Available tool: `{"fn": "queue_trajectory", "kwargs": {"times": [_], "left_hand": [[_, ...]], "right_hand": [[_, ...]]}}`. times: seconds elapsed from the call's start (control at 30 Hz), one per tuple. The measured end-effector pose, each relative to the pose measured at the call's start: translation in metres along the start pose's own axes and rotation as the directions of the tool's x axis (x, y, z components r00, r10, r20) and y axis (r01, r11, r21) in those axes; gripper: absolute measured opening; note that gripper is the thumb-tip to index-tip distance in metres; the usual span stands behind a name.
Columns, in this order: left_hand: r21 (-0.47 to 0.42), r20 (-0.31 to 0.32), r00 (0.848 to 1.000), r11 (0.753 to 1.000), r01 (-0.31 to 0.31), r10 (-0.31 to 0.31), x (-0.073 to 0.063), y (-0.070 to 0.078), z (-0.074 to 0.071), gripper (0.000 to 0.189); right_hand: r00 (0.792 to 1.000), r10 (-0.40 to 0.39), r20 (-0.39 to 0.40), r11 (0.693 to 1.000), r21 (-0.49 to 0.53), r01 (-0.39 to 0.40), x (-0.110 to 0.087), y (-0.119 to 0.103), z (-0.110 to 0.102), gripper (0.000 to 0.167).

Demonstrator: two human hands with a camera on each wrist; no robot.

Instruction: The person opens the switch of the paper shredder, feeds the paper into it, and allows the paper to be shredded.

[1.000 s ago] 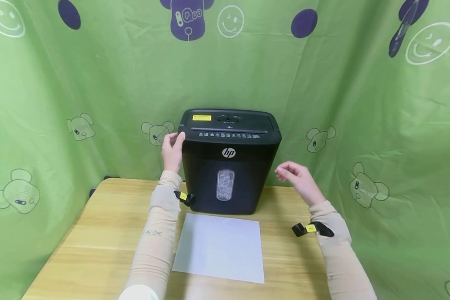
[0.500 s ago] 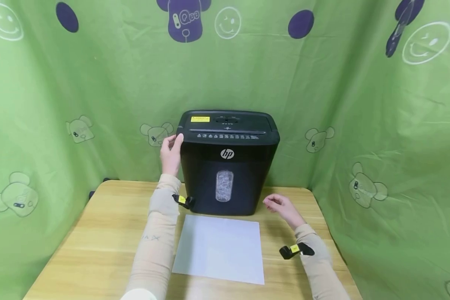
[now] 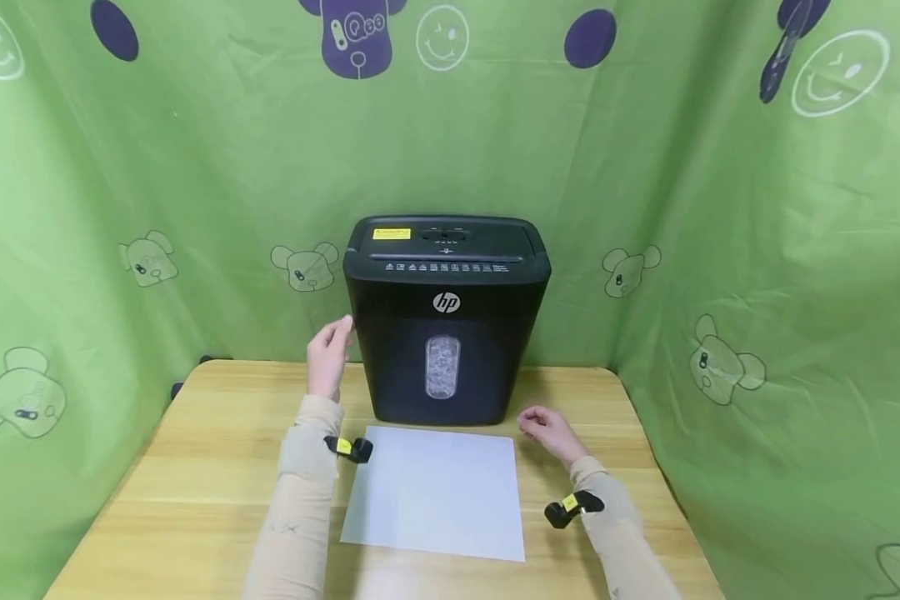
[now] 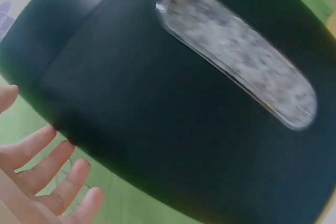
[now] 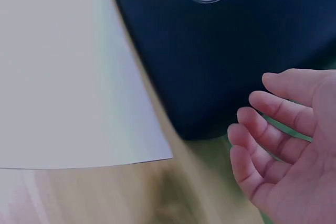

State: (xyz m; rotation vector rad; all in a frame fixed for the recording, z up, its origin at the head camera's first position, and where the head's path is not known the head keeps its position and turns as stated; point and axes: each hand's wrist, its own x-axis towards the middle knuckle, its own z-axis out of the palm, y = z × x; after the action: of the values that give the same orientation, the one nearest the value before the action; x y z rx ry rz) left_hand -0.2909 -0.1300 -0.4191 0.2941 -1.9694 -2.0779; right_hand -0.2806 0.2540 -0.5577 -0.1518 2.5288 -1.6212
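Observation:
A black HP paper shredder (image 3: 397, 358) stands upright at the back of the table, shredded bits showing through its clear front window (image 3: 442, 367). Flat in front of it lies a white sheet of paper (image 3: 435, 496). My left hand (image 3: 327, 358) is beside the shredder's left side; in the left wrist view its loosely spread fingers (image 4: 50, 166) hold nothing, and whether they touch the casing I cannot tell. Close to the paper's far right corner, my right hand (image 3: 551, 433) hovers with relaxed, slightly bent fingers (image 5: 254, 124) and nothing in them.
The wooden table (image 3: 217, 467) reaches back to a green patterned curtain (image 3: 450, 150) that surrounds it on three sides. A yellow label (image 3: 392, 234) marks the shredder's top. Each wrist wears a strapped black camera, such as the left one (image 3: 360, 451).
My left hand has left the shredder's top left corner and come down along its side. My right hand has moved down and left, toward the paper's far right corner.

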Motion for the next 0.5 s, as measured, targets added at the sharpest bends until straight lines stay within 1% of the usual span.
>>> {"fn": "queue_trajectory", "kwargs": {"times": [0.07,0.17,0.27,0.33,0.5], "left_hand": [[0.01,0.009,1.0,1.0,0.016,-0.016,-0.006,-0.01,-0.005,0.05],[0.036,0.004,1.0,0.999,0.022,-0.022,-0.016,-0.023,-0.011,0.048],[0.063,-0.01,1.0,0.998,0.025,-0.025,-0.027,-0.035,-0.016,0.045],[0.076,-0.021,0.999,0.997,0.031,-0.03,-0.034,-0.043,-0.02,0.042],[0.096,-0.053,0.997,0.994,0.051,-0.046,-0.052,-0.065,-0.031,0.04]], "right_hand": [[1.0,-0.017,-0.012,0.999,-0.042,0.016,0.001,0.003,0.005,0.025],[0.999,-0.028,-0.034,0.994,-0.109,0.025,0.003,0.008,0.014,0.024],[0.999,-0.031,-0.034,0.988,-0.153,0.025,0.004,0.012,0.021,0.027],[0.998,-0.031,-0.05,0.984,-0.179,0.022,0.005,0.015,0.025,0.028],[0.993,-0.084,-0.083,0.954,-0.295,0.056,0.013,0.028,0.035,0.032]]}}
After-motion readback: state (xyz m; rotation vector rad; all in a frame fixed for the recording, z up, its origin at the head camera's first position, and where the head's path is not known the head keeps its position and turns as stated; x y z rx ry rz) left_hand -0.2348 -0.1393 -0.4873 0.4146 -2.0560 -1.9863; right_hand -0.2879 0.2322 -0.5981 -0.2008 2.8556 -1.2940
